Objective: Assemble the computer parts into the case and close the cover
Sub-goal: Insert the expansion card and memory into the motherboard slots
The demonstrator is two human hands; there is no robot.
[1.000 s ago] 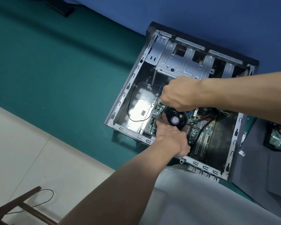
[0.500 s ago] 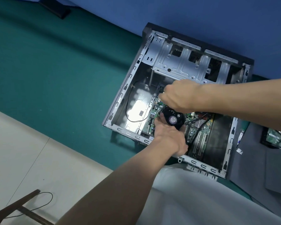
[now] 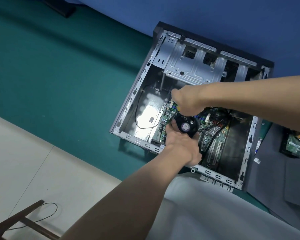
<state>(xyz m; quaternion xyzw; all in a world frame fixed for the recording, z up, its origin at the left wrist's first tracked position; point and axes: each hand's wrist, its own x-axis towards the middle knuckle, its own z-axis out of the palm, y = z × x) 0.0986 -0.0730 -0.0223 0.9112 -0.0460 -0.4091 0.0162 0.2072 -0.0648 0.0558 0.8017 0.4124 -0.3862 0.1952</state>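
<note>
1 case (image 3: 135,91), side open, lying flat on the green tabletop (image 3: 68,75), its far end against the blue wall (image 3: 215,14). Inside it:
- 1 motherboard (image 3: 213,134), sitting in the near-right half of the case.
- 1 round black fan (image 3: 187,126) with a purple centre label, over the left part of the motherboard. Can't tell if it's seated or just held above.
- 1 bare metal drive cage (image 3: 189,70) along the far end.
- 1 thin black cable (image 3: 135,111) looping over the bare case floor on the left.
- 2 long pale slots (image 3: 213,151) side by side on the near part of the motherboard.

2 hands, both inside the case:
- left hand (image 3: 182,148): comes in from the near side and grips the fan, fingers wrapped round its near-left rim.
- right hand (image 3: 187,101): comes in from the right, fingers curled downward just above the far edge of the fan. Can't tell whether it holds anything; the underside is hidden.

Outside the case:
- 1 grey cover (image 3: 274,170), off the case, lying just beside its right edge.
- 1 loose circuit board (image 3: 294,146), far right, past the cover.
- 1 dark flat object (image 3: 61,7) at the top left of the tabletop, well apart from the case.
- 1 white cloth (image 3: 215,213) in the near foreground, overlapping the near case edge.
- pale tiled floor (image 3: 24,161) at left, with 1 wooden frame (image 3: 21,220) and 1 thin wire loop (image 3: 54,210) by it.
</note>
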